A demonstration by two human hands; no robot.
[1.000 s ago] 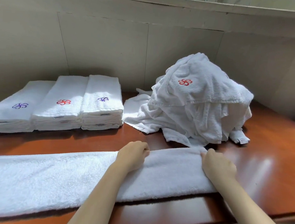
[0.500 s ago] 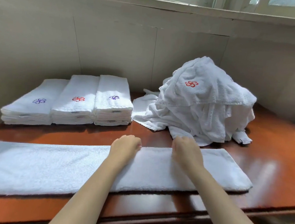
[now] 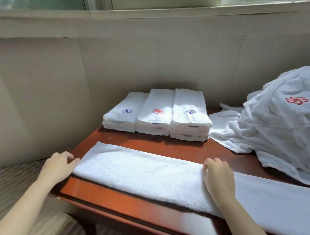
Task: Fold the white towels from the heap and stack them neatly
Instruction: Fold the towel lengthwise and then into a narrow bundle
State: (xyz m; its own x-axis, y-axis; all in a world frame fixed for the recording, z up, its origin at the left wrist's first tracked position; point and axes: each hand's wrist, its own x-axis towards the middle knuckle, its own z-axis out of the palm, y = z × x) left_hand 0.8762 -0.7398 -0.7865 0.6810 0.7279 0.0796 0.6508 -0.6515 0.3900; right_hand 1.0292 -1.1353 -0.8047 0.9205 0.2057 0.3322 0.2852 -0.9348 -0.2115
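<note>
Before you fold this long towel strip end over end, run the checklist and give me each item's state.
1. Long towel lies flat as a strip on the table: ok.
2. Left hand grips the strip's left end: not ok. It is at that end, fingers loosely curved, with no grip showing.
3. Right hand rests on the strip near its middle: ok.
4. Strip's right end is squared up: cannot tell, as it runs out of the picture.
5. Folded stacks are tidy and ready to take another towel: ok.
</note>
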